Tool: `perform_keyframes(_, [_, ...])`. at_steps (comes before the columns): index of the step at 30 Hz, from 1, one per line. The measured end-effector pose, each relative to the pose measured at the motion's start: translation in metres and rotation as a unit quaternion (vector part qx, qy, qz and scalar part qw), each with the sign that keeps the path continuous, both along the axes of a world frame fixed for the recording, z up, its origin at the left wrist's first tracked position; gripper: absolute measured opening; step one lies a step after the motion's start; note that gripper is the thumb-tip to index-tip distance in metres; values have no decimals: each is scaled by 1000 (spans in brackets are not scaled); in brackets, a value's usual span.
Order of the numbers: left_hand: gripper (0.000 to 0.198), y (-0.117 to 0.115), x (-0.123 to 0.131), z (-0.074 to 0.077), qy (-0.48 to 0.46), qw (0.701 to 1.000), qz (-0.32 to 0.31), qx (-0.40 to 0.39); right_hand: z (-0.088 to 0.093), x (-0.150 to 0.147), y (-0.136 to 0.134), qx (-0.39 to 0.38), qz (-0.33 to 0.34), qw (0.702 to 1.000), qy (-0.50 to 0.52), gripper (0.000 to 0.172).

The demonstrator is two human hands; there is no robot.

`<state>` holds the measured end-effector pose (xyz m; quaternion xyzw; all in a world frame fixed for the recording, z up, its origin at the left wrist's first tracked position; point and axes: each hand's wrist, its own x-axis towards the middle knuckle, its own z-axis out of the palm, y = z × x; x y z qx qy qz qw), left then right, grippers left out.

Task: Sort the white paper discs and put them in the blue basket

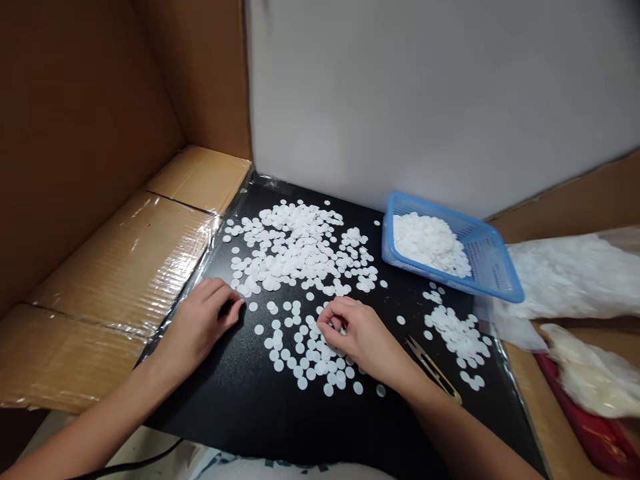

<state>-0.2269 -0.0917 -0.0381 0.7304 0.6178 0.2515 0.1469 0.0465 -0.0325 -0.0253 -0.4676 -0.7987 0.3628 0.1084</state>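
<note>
Some white discs sit in blue basket; many lie loose on black tabletop, sorting apparently unfinished. Left hand, right hand: fingers curled, any pinch unclear

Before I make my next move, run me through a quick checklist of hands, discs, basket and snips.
1. Right hand at the near scatter of white discs: ok.
2. Disc held in either grip, right or left hand: cannot tell; the fingers are curled.
3. Right-side pile apart from the near scatter: ok.
4. Blue basket holding its discs inside: ok. Base fully on the black surface: cannot tell.
5. Snips well away from the right forearm: not ok; they lie close beside it.
</note>
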Motion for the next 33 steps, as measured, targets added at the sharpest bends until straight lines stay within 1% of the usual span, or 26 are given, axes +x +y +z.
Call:
perform_keyframes(1, [21,2,5,2,-42,999,0,-33,-3,4,-3,20,-3,1000,-13,19])
perform_keyframes(3, [21,7,20,6,-104,988,-27,-111,-8,9,-6,50,-12,998,-29,17])
perform_keyframes(4, [21,9,28,7,-114,983,-49,-137,-9,11,-7,60,-19,997,-32,16])
perform_keyframes(6, [19,14,43,5,-105,979,-87,-150,-10,15,-8,74,-32,996,-30,15])
perform_keyframes(8, [17,19,53,1,-78,984,-101,-125,-10,18,-8,83,-36,996,-21,14])
perform_keyframes(10, [16,22,56,-2,-57,989,-96,-97,-9,22,-9,88,-35,995,-9,14])
perform_keyframes(12, [17,23,54,-3,-46,991,-88,-90,-8,25,-11,91,-37,995,3,15])
perform_keyframes(15, [20,21,49,2,-41,992,-66,-99,-7,28,-15,93,-39,995,22,16])
perform_keyframes(18, [20,16,43,4,-39,993,-44,-104,-7,33,-19,97,-45,992,67,16])
perform_keyframes(20, [20,13,39,2,-38,994,-34,-99,-9,39,-23,114,-69,985,109,18])
perform_keyframes(23, [21,8,33,-2,-40,997,-25,-65,-17,51,-29,174,-128,966,140,22])
perform_keyframes(26, [14,2,31,-3,-50,999,-21,2,-27,64,-38,216,-167,952,137,23])
perform_keyframes(29, [10,-6,32,-3,-35,997,-28,66,-36,74,-52,224,-175,951,122,26])
perform_keyframes(31, [14,-13,34,-5,-2,995,-37,88,-40,79,-62,221,-165,956,97,28])
perform_keyframes(33, [22,-20,36,-11,42,994,-49,93,-44,82,-70,217,-149,963,62,30])
